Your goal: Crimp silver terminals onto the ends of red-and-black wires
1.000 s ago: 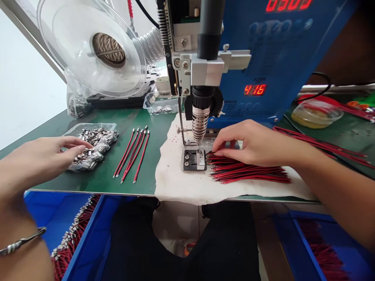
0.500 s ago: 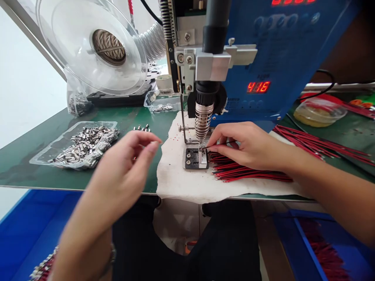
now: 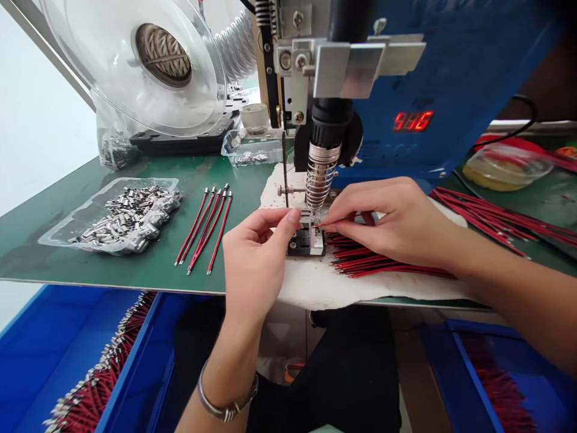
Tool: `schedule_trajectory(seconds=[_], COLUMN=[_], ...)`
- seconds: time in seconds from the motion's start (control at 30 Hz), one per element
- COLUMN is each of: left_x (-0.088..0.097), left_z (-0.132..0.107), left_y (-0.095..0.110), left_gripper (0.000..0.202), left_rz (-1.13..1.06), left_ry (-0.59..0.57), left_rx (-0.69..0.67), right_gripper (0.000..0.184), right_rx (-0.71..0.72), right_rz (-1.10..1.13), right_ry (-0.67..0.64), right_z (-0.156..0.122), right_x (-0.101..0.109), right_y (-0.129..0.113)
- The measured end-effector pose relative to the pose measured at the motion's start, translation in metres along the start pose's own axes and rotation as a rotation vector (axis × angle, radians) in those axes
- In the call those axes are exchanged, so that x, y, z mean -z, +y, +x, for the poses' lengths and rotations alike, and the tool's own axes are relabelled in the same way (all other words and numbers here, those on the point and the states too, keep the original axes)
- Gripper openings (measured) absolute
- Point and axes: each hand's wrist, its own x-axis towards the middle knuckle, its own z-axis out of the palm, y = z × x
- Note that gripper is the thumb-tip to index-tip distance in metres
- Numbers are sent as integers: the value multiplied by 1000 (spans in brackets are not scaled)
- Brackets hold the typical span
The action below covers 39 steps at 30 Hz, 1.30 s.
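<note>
My left hand is pinched at the left side of the small metal fixture under the soldering head; what its fingertips hold is too small to make out. My right hand pinches a thin red wire whose tip points into the fixture from the right. Under that hand a bundle of red and black wires lies on a white cloth. Several finished wires with metal ends lie on the green mat.
A clear tray of small metal terminals sits at the left, and a big clear spool behind it. The blue machine with a red display stands at the back. Blue bins with terminated wires sit below the bench edge; more red wires lie right.
My left hand came from the terminal tray across to the fixture and closed to a pinch. My right hand lifted a wire from the bundle to the fixture. The view shifted closer.
</note>
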Motion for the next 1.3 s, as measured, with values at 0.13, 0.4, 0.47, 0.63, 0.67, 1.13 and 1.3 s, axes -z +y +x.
schedule_trajectory(seconds=[0.13, 0.4, 0.47, 0.63, 0.67, 1.13, 1.3], left_x=[3, 3, 4, 3, 3, 0, 0], left_z=[-2, -2, -2, -4, -4, -3, -3], left_y=[-1, -4, -4, -2, -2, -2, -1], left_gripper=[21, 22, 22, 20, 20, 18, 18], left_rz=[16, 20, 31, 18, 12, 19, 15], left_ry=[-9, -44, -42, -17, -11, -32, -50], left_rx=[8, -27, -25, -15, -16, -62, -57], right_gripper=[14, 14, 16, 14, 13, 9, 8], right_rx=[6, -11, -27, -97, -105, -79, -103], right_rz=[-1, -58, -63, -79, -81, -31, -19], right_ry=[2, -11, 0, 36, 52, 119, 133], right_z=[0, 0, 0, -1, -2, -1, -1], right_x=[0, 4, 3, -1, -2, -6, -7], right_y=[2, 0, -1, -3, -4, -8, -8])
